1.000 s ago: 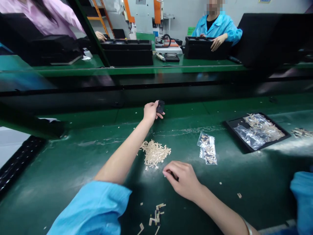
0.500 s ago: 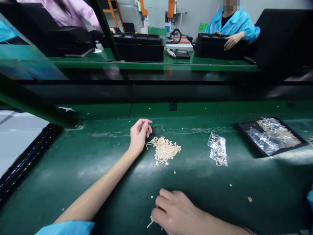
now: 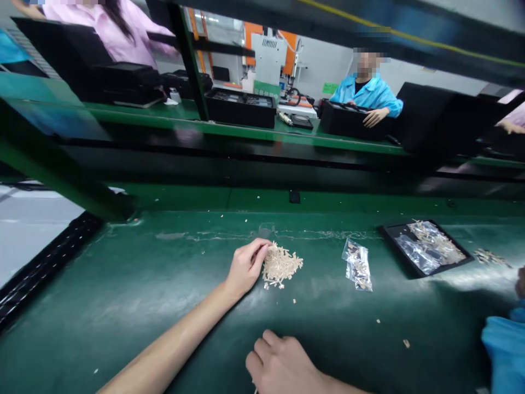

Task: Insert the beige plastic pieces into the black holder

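Observation:
A heap of small beige strips (image 3: 283,267) lies loose on the green tabletop (image 3: 197,328). At its left edge is my left hand (image 3: 246,267), thumb and fingers pinched together and touching the heap; whatever they pinch is hidden. Nearer to me, my right hand (image 3: 281,361) is closed with its fingers curled down. The pale end of a beige strip (image 3: 256,390) shows under it at the bottom edge of the picture. Right of the heap lie clear plastic bags (image 3: 359,265) with similar beige pieces inside.
A black tray (image 3: 414,269) holds more bags and pieces at right, with loose strips (image 3: 492,257) beside it. Small scraps (image 3: 406,343) dot the tabletop. A blue sleeve (image 3: 504,350) reaches in at right. A green post (image 3: 65,169) stands left; co-workers sit across behind black boxes.
My left hand has moved from above the heap's left side onto its edge, and its fingers have closed. The right hand stays curled low in front. The view has tilted upward.

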Demonstrator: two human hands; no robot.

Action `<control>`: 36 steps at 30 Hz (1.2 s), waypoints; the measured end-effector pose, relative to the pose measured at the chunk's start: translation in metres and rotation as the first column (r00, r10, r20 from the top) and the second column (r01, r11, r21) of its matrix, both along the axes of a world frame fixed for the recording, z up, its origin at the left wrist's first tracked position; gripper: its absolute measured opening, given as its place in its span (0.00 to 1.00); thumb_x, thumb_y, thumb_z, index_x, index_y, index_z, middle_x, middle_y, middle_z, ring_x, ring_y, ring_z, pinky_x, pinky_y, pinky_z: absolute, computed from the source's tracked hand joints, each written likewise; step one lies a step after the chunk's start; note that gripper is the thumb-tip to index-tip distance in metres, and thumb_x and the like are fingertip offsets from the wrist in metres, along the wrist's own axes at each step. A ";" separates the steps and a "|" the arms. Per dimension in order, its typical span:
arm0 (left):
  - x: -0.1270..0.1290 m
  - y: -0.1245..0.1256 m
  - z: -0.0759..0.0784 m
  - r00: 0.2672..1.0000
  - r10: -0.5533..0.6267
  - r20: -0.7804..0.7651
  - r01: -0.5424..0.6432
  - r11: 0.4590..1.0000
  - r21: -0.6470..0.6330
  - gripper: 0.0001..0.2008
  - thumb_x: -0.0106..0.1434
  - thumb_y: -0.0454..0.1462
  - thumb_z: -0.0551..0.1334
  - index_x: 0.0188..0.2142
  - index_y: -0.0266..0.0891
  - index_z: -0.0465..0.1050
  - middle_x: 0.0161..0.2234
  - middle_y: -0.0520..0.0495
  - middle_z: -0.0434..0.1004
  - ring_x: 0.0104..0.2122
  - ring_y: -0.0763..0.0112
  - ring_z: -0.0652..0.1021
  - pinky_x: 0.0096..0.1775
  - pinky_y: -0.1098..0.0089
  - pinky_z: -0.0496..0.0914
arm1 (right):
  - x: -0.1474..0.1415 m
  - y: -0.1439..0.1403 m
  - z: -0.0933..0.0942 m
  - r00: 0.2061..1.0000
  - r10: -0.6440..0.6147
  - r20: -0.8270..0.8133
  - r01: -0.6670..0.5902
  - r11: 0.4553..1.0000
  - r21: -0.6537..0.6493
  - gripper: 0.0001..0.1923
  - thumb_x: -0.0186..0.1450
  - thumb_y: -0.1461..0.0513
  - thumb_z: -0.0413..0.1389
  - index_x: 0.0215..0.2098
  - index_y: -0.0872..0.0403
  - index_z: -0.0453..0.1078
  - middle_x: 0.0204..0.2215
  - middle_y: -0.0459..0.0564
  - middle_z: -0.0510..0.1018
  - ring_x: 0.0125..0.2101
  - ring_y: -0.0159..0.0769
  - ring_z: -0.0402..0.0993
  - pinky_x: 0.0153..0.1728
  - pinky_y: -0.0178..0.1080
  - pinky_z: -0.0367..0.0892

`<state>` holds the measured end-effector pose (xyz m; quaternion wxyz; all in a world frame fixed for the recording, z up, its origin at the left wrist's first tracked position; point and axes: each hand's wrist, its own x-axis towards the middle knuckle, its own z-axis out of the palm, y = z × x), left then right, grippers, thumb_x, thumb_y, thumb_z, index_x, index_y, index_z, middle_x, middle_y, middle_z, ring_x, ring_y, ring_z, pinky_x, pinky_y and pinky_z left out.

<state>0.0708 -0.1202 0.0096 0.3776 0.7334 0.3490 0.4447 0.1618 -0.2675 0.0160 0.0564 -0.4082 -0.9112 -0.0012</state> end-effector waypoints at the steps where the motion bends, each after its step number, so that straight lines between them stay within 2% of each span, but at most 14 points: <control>1: 0.000 0.000 0.000 1.000 -0.001 -0.016 0.001 1.000 0.010 0.08 0.64 0.36 0.53 0.36 0.37 0.70 0.22 0.53 0.67 0.21 0.75 0.67 0.27 0.75 0.61 | 0.000 -0.001 0.004 1.000 -0.002 0.022 0.003 0.999 -0.043 0.09 0.51 0.62 0.62 0.22 0.57 0.66 0.19 0.48 0.72 0.21 0.36 0.66 0.10 0.35 0.49; 5: 0.001 0.000 0.002 0.998 0.006 -0.058 -0.005 1.000 0.031 0.09 0.64 0.36 0.52 0.36 0.37 0.70 0.24 0.51 0.71 0.23 0.74 0.70 0.29 0.75 0.62 | -0.003 0.001 0.018 0.989 0.053 0.137 -0.007 0.949 -0.315 0.14 0.45 0.62 0.64 0.27 0.60 0.68 0.24 0.51 0.73 0.25 0.38 0.67 0.15 0.36 0.58; 7: 0.001 0.000 0.004 0.998 0.011 -0.066 -0.009 0.999 0.036 0.09 0.64 0.36 0.52 0.35 0.37 0.70 0.24 0.50 0.71 0.23 0.74 0.70 0.29 0.75 0.62 | -0.004 0.003 0.022 0.986 0.061 0.155 0.002 0.927 -0.376 0.14 0.44 0.62 0.63 0.28 0.61 0.69 0.26 0.52 0.73 0.27 0.39 0.68 0.17 0.36 0.60; 9: 0.001 0.000 0.006 0.998 0.015 -0.068 -0.012 0.999 0.041 0.10 0.64 0.36 0.51 0.35 0.37 0.70 0.24 0.51 0.71 0.23 0.74 0.70 0.29 0.75 0.62 | -0.004 0.003 0.023 0.989 0.035 0.143 0.023 0.923 -0.384 0.11 0.45 0.64 0.61 0.28 0.60 0.69 0.26 0.52 0.73 0.27 0.39 0.68 0.18 0.36 0.60; 11: 0.001 0.000 0.006 0.998 0.013 -0.065 -0.011 0.999 0.040 0.10 0.64 0.36 0.51 0.35 0.37 0.70 0.23 0.51 0.70 0.22 0.74 0.69 0.29 0.74 0.62 | -0.003 0.001 0.022 0.997 -0.016 0.075 0.044 0.917 -0.397 0.08 0.46 0.67 0.59 0.26 0.58 0.68 0.26 0.51 0.74 0.27 0.38 0.68 0.20 0.35 0.60; 14: 0.001 -0.002 0.005 0.998 -0.006 -0.055 0.007 1.000 0.018 0.09 0.64 0.37 0.51 0.36 0.36 0.69 0.22 0.52 0.68 0.22 0.74 0.68 0.28 0.74 0.61 | 0.003 0.000 0.022 0.968 -0.180 -0.176 0.076 0.875 -0.478 0.07 0.47 0.70 0.57 0.24 0.55 0.66 0.24 0.45 0.74 0.27 0.33 0.69 0.24 0.32 0.61; 16: 0.002 -0.006 0.005 0.998 -0.032 -0.045 0.032 0.999 -0.012 0.10 0.65 0.37 0.51 0.36 0.36 0.68 0.22 0.52 0.67 0.21 0.74 0.67 0.27 0.74 0.61 | 0.012 0.004 0.025 0.859 -0.357 -0.366 0.107 0.826 -0.553 0.08 0.49 0.72 0.56 0.23 0.54 0.66 0.23 0.42 0.74 0.26 0.29 0.69 0.26 0.29 0.61; 19: 0.005 -0.018 0.007 0.994 -0.105 -0.034 0.103 0.993 -0.055 0.11 0.65 0.38 0.49 0.31 0.36 0.66 0.22 0.52 0.65 0.21 0.75 0.66 0.26 0.75 0.60 | 0.034 0.018 0.031 0.589 -0.617 -0.522 0.174 0.727 -0.664 0.06 0.54 0.70 0.54 0.24 0.54 0.67 0.25 0.44 0.76 0.24 0.27 0.70 0.23 0.27 0.61; 21: 0.009 -0.027 0.010 0.983 -0.180 -0.038 0.177 0.981 -0.077 0.13 0.65 0.38 0.50 0.26 0.37 0.64 0.21 0.53 0.63 0.21 0.75 0.65 0.26 0.75 0.58 | 0.052 0.029 0.034 0.438 -0.707 -0.555 0.244 0.688 -0.684 0.03 0.56 0.68 0.55 0.25 0.55 0.68 0.26 0.46 0.77 0.24 0.28 0.71 0.21 0.27 0.61; 22: 0.011 -0.032 0.011 0.974 -0.223 -0.043 0.218 0.972 -0.089 0.13 0.64 0.38 0.52 0.24 0.36 0.63 0.20 0.53 0.62 0.21 0.75 0.64 0.26 0.75 0.58 | 0.060 0.034 0.035 0.396 -0.725 -0.564 0.282 0.680 -0.676 0.03 0.56 0.67 0.55 0.25 0.55 0.68 0.25 0.46 0.77 0.24 0.29 0.71 0.21 0.27 0.61; 24: 0.015 -0.038 0.013 0.951 -0.304 -0.056 0.296 0.948 -0.122 0.12 0.62 0.38 0.54 0.23 0.36 0.63 0.19 0.55 0.60 0.20 0.76 0.62 0.25 0.75 0.56 | 0.073 0.041 0.035 0.365 -0.730 -0.578 0.340 0.682 -0.648 0.02 0.55 0.66 0.56 0.25 0.56 0.69 0.23 0.45 0.75 0.21 0.28 0.69 0.19 0.28 0.61; 28: 0.020 -0.042 0.013 0.918 -0.396 -0.036 0.379 0.899 -0.219 0.13 0.63 0.39 0.54 0.23 0.37 0.63 0.18 0.55 0.60 0.20 0.76 0.62 0.25 0.75 0.56 | 0.078 0.044 0.031 0.353 -0.706 -0.614 0.360 0.708 -0.608 0.02 0.54 0.68 0.56 0.25 0.56 0.70 0.20 0.43 0.72 0.17 0.25 0.64 0.18 0.27 0.59; 31: 0.021 -0.041 0.013 0.913 -0.407 0.019 0.394 0.870 -0.296 0.16 0.65 0.40 0.51 0.23 0.37 0.62 0.19 0.54 0.62 0.21 0.75 0.64 0.27 0.75 0.59 | 0.074 0.043 0.027 0.311 -0.683 -0.661 0.384 0.727 -0.570 0.02 0.56 0.67 0.55 0.27 0.55 0.70 0.20 0.42 0.70 0.18 0.25 0.63 0.19 0.28 0.60; 36: 0.022 -0.044 0.007 0.933 -0.342 0.112 0.357 0.835 -0.419 0.14 0.66 0.42 0.51 0.28 0.35 0.65 0.19 0.53 0.65 0.17 0.78 0.63 0.22 0.77 0.59 | 0.072 0.041 0.019 0.273 -0.626 -0.730 0.419 0.761 -0.496 0.03 0.58 0.65 0.56 0.31 0.55 0.70 0.24 0.45 0.71 0.20 0.28 0.64 0.18 0.30 0.60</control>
